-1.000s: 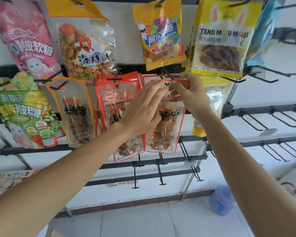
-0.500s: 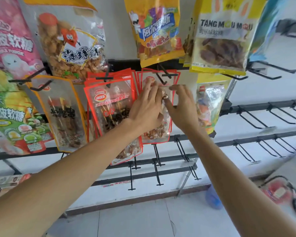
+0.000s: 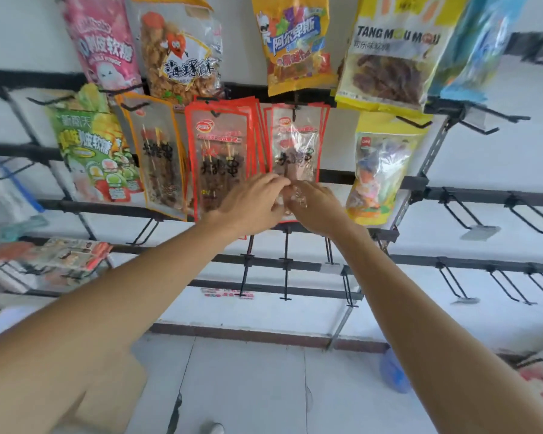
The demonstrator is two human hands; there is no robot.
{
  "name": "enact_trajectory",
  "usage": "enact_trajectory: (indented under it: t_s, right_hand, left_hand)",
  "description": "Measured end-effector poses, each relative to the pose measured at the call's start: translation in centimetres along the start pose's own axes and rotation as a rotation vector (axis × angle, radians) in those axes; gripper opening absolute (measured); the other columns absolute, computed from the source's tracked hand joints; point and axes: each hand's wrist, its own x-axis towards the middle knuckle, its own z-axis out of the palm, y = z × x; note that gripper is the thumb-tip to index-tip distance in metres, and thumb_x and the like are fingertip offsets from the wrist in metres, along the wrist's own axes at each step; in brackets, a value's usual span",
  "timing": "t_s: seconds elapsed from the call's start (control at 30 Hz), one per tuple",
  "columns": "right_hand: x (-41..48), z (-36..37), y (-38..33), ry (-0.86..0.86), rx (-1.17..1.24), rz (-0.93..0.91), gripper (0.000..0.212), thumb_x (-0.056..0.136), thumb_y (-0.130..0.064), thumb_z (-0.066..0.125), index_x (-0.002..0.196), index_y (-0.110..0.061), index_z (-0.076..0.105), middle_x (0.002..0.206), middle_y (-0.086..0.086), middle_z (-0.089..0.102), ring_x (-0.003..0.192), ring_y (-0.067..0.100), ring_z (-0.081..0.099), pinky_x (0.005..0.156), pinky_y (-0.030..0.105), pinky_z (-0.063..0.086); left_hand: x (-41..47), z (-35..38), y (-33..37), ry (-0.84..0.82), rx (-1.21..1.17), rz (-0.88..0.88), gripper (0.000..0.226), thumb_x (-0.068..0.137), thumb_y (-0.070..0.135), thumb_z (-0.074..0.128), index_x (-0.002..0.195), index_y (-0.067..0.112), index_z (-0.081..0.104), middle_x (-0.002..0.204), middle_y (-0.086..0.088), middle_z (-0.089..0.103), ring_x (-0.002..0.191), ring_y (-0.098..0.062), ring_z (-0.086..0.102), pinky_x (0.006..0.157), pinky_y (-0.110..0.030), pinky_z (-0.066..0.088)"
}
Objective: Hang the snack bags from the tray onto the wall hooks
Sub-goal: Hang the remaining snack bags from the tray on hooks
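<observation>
A white wall (image 3: 22, 42) crossed by black rails (image 3: 483, 195) fills the view, with pale floor tiles (image 3: 248, 386) below. At far left, a pink candy bag (image 3: 101, 42) hangs above a green candy bag (image 3: 94, 145). Beside them, an orange-edged skewer bag (image 3: 157, 155) hangs under a clear bag of fried snacks (image 3: 179, 54). Next comes a stack of red-edged bags (image 3: 220, 151).

Just right of that stack hangs the red-edged bag (image 3: 295, 142) you are handling. Its top is on a hook (image 3: 294, 113) below the upper rail, and its front faces you. Your left hand (image 3: 251, 205) reaches to its lower part with fingers nearly straight, touching the plastic without gripping it. Your right hand (image 3: 318, 208) meets the left at the bag's bottom edge, fingers bent. Motion blur hides whether they pinch the bag or only rest on it.

Above your hands hangs a yellow gummy bag (image 3: 295, 42), then a yellow bag printed TANG MOU MOU (image 3: 389, 57). A small yellow bag (image 3: 380, 173) hangs just right of your right hand, and a blue bag (image 3: 480, 48) hangs at top right. More hooks (image 3: 456, 211) jut from the rails at far right. A blue plastic sack (image 3: 392, 371) lies on the floor below them.
</observation>
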Motion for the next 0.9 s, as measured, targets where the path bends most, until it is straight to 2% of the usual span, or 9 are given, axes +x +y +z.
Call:
enact_trajectory:
  t_s: [0.1, 0.17, 0.3, 0.4, 0.5, 0.57, 0.67, 0.77, 0.9]
  right_hand:
    - [-1.8, 0.8, -2.3, -0.145, -0.100, -0.102, 0.069, 0.097, -0.053, 0.050, 0.156, -0.035, 0.020, 0.163, 0.001, 0.025, 0.150, 0.032, 0.019, 0.120, 0.053, 0.021]
    - [-3.0, 1.9, -4.7, -0.188, -0.093, -0.155, 0.073, 0.097, -0.054, 0.050, 0.158, -0.037, 0.013, 0.165, 0.001, 0.019, 0.152, 0.031, 0.014, 0.121, 0.055, 0.018]
    - [-4.5, 4.6, -10.0, -0.261, -0.087, -0.236, 0.069, 0.096, -0.057, 0.049, 0.155, -0.035, 0.021, 0.164, 0.000, 0.022, 0.149, 0.033, 0.019, 0.119, 0.054, 0.022]
    - [-5.5, 7.3, -14.0, -0.338, -0.117, -0.290, 0.066, 0.099, -0.057, 0.043, 0.157, -0.035, 0.018, 0.166, 0.002, 0.014, 0.150, 0.035, 0.014, 0.120, 0.055, 0.019]
    - [-6.0, 10.5, -18.1, -0.396, -0.121, -0.360, 0.065, 0.100, -0.056, 0.041, 0.157, -0.034, 0.018, 0.166, 0.004, 0.013, 0.149, 0.037, 0.016, 0.119, 0.055, 0.021]
    - [-6.5, 12.9, -20.9, -0.426, -0.132, -0.409, 0.065, 0.099, -0.057, 0.041, 0.156, -0.033, 0.020, 0.165, 0.005, 0.016, 0.148, 0.037, 0.018, 0.118, 0.055, 0.023]
    - [-6.7, 16.5, -25.1, -0.446, -0.162, -0.467, 0.063, 0.099, -0.058, 0.041, 0.154, -0.034, 0.025, 0.165, 0.005, 0.015, 0.150, 0.036, 0.012, 0.119, 0.054, 0.019]
    - [-6.6, 20.8, -28.8, -0.483, -0.187, -0.493, 0.065, 0.097, -0.062, 0.040, 0.155, -0.035, 0.026, 0.166, 0.004, 0.011, 0.151, 0.036, 0.005, 0.121, 0.055, 0.013]
    - [-5.8, 26.5, -33.7, -0.633, -0.140, -0.489, 0.067, 0.098, -0.058, 0.042, 0.157, -0.031, 0.024, 0.166, 0.005, 0.014, 0.151, 0.035, 0.007, 0.120, 0.055, 0.018]
  left_hand:
    - [-4.8, 0.0, -1.0, 0.001, -0.001, -0.145, 0.046, 0.093, 0.027, 0.055, 0.138, 0.019, 0.051, 0.130, -0.002, 0.063, 0.118, -0.024, 0.058, 0.094, -0.040, 0.048]
    - [-8.2, -0.2, -2.2, -0.071, 0.049, -0.260, 0.048, 0.092, 0.030, 0.056, 0.139, 0.020, 0.049, 0.131, -0.003, 0.063, 0.118, -0.026, 0.057, 0.094, -0.041, 0.048]
    - [-14.0, -2.1, -4.7, -0.174, 0.153, -0.451, 0.057, 0.090, 0.035, 0.056, 0.144, 0.021, 0.044, 0.142, -0.003, 0.054, 0.126, -0.030, 0.051, 0.103, -0.046, 0.042]
    - [-18.3, -3.8, -6.9, -0.233, 0.183, -0.571, 0.058, 0.088, 0.039, 0.053, 0.143, 0.024, 0.044, 0.141, -0.004, 0.053, 0.127, -0.032, 0.049, 0.104, -0.049, 0.040]
    - [-22.7, -4.9, -9.7, -0.304, 0.161, -0.706, 0.070, 0.082, 0.055, 0.036, 0.147, 0.029, 0.039, 0.149, -0.003, 0.044, 0.135, -0.032, 0.041, 0.109, -0.051, 0.035]
    - [-25.7, -5.2, -11.3, -0.309, 0.139, -0.768, 0.069, 0.086, 0.062, 0.027, 0.150, 0.036, 0.033, 0.158, 0.003, 0.034, 0.143, -0.028, 0.032, 0.116, -0.054, 0.023]
    - [-30.6, -4.7, -14.6, -0.318, 0.138, -0.865, 0.057, 0.099, 0.057, 0.028, 0.153, 0.039, 0.023, 0.164, 0.004, 0.018, 0.149, -0.026, 0.019, 0.120, -0.055, 0.010]
    - [-35.5, -4.0, -18.2, -0.360, 0.057, -0.976, 0.057, 0.100, 0.059, 0.023, 0.154, 0.041, 0.016, 0.166, 0.004, 0.008, 0.152, -0.026, 0.010, 0.120, -0.056, 0.007]
    - [-41.0, -2.4, -23.6, -0.406, 0.019, -1.009, 0.058, 0.101, 0.059, 0.024, 0.155, 0.042, 0.012, 0.166, 0.006, 0.004, 0.152, -0.025, 0.007, 0.121, -0.053, -0.001]
